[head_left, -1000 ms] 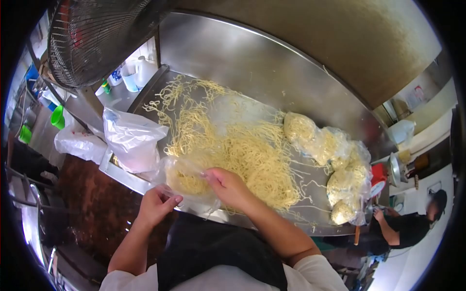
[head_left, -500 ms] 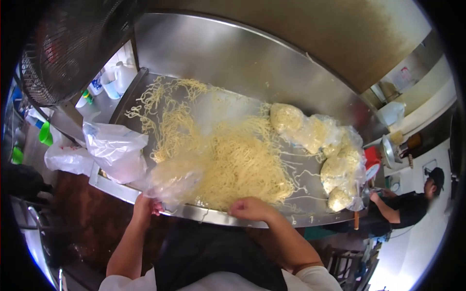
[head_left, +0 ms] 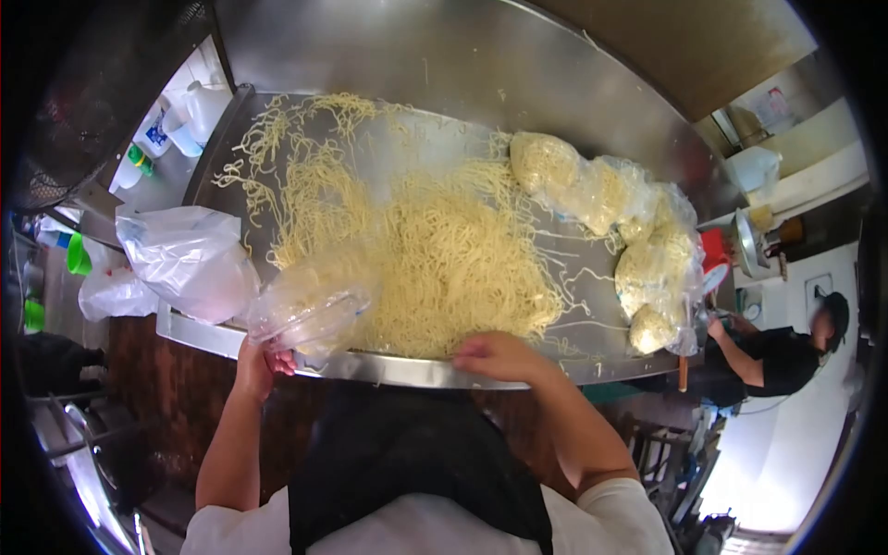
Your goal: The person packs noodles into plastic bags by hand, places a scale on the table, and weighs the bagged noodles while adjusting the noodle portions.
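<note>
My left hand is closed on the edge of a clear plastic bag, which billows out over the near left side of the noodles. A wide heap of pale yellow noodles lies loose on the steel table. My right hand is at the table's front rim, just before the heap, its fingers loosely extended to the left with nothing visible in them. Haze over the middle of the noodles blurs some strands.
Several filled clear bags of noodles line the right side. A white plastic bag sits at the front left corner. Jugs stand beyond the left edge. A co-worker in black stands at the right.
The view has shifted, so the table sits higher in the frame. The clear bag looks more spread out in my left hand. My right hand's fingers have loosened from a curl.
</note>
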A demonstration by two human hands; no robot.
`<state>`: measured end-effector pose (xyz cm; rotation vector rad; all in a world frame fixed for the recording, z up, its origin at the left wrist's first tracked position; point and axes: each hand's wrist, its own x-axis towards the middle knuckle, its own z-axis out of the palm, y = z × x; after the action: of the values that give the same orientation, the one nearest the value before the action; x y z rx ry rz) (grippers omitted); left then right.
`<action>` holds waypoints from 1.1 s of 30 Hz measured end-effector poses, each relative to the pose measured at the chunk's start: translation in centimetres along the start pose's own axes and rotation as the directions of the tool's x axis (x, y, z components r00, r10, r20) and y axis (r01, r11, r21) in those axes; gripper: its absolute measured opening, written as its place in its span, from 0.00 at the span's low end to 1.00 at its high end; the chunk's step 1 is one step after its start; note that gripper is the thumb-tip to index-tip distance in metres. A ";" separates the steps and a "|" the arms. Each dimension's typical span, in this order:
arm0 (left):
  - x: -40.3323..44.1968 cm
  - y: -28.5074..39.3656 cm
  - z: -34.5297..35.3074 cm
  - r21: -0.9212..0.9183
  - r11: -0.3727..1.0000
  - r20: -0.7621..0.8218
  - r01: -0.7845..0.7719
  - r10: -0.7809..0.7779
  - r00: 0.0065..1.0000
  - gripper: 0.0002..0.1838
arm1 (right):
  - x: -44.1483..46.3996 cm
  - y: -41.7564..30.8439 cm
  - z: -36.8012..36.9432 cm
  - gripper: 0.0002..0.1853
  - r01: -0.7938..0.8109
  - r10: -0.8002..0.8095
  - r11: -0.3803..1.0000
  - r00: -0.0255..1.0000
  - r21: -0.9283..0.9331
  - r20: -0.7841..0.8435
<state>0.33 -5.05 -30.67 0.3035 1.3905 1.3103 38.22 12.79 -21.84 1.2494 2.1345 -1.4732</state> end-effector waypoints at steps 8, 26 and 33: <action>-0.1 -0.6 0.0 0.019 0.999 -0.079 0.041 -0.040 0.996 0.19 | -6.7 20.0 -1.8 0.32 -0.466 0.515 0.820 0.343 0.333 -0.786; 0.5 -1.1 -0.4 0.062 0.996 -0.336 0.064 -0.040 0.941 0.30 | 9.7 24.0 -16.8 0.43 -0.558 0.358 0.819 0.315 0.133 -0.879; 0.7 -1.3 -0.5 0.014 0.997 -0.316 0.073 -0.064 0.946 0.31 | 11.1 12.8 -12.3 0.22 0.219 -0.019 0.958 0.687 0.183 -0.726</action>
<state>0.34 -5.23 -32.25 0.0605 1.6714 1.3246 44.41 30.39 -31.36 2.1121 2.5842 -1.5011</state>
